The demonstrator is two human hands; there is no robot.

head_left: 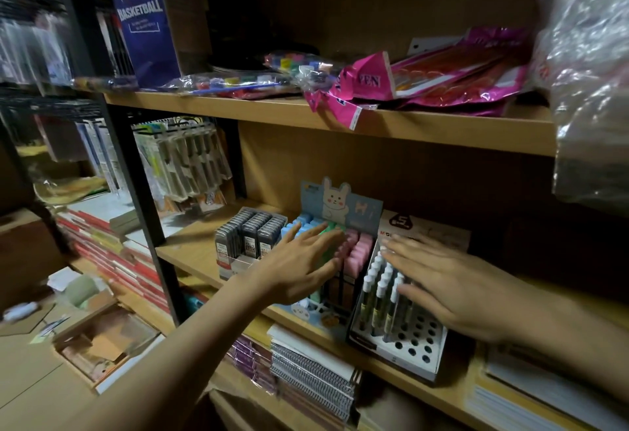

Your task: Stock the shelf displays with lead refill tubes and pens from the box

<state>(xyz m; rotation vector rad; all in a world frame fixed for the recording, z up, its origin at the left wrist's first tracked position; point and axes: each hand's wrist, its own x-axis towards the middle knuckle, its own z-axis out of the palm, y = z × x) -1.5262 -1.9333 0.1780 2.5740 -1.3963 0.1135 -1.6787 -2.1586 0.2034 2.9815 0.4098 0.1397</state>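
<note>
Three displays stand side by side on the middle wooden shelf (190,253). On the left is a small box of grey lead refill tubes (250,233). In the middle is a rabbit-card display (335,199) with blue, green and pink items. On the right is a white pen display (398,338) with white-capped pens at its back and several bare holes at the front. My left hand (303,264) lies flat with straight fingers over the rabbit display. My right hand (439,281) lies flat with spread fingers on the tops of the pens. Neither hand holds anything.
The upper shelf (442,127) carries pink pen packets, paint sets and a blue basketball box. A clear plastic bag (589,90) hangs at the right. Spiral notebooks (313,372) are stacked on the shelf below. An open cardboard box (102,338) lies on the floor at the left.
</note>
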